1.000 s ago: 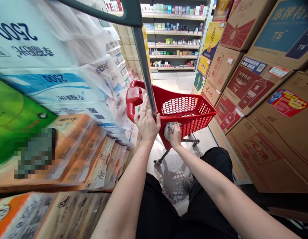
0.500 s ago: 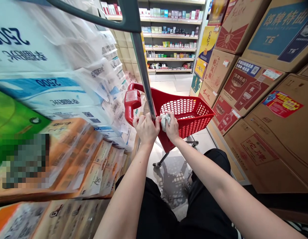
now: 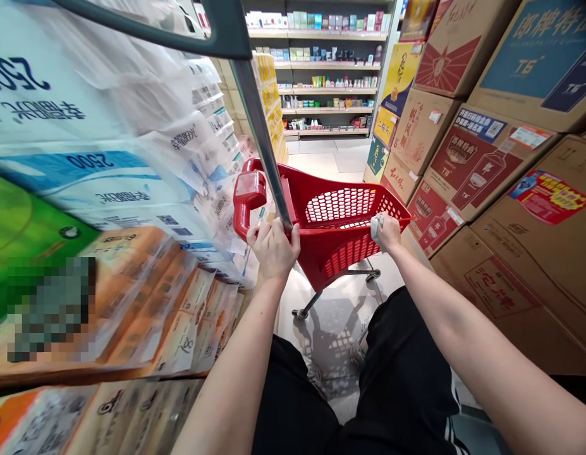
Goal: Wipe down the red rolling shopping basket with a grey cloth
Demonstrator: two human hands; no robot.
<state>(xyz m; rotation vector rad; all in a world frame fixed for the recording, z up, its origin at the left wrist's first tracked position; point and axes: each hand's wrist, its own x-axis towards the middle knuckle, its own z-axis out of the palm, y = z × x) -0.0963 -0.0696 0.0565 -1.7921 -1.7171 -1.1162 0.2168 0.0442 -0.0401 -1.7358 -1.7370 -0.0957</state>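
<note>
A red plastic shopping cart (image 3: 316, 248) with a perforated basket stands in front of my knees. My left hand (image 3: 275, 251) is closed on the cart's near corner, beside the foot of a metal pole (image 3: 260, 129) that rises to a dark grey handle (image 3: 208, 44). My right hand (image 3: 390, 232) has its fingers wrapped round a crumpled pale cloth (image 3: 376, 226) and presses it to the basket's top rim near the far right end. The red cart handle (image 3: 249, 186) curves up to the left of the pole.
Stacked cardboard cartons (image 3: 499, 278) wall in the right side. White plastic-wrapped paper packs (image 3: 117, 174) and orange packs (image 3: 131, 272) are piled along the left. Shelves of small boxes and bottles (image 3: 330, 63) stand at the back. Below the cart are its wheels (image 3: 299, 313).
My right hand has slid the cloth along the basket rim to the right, away from the pole. The left hand keeps its hold at the near corner.
</note>
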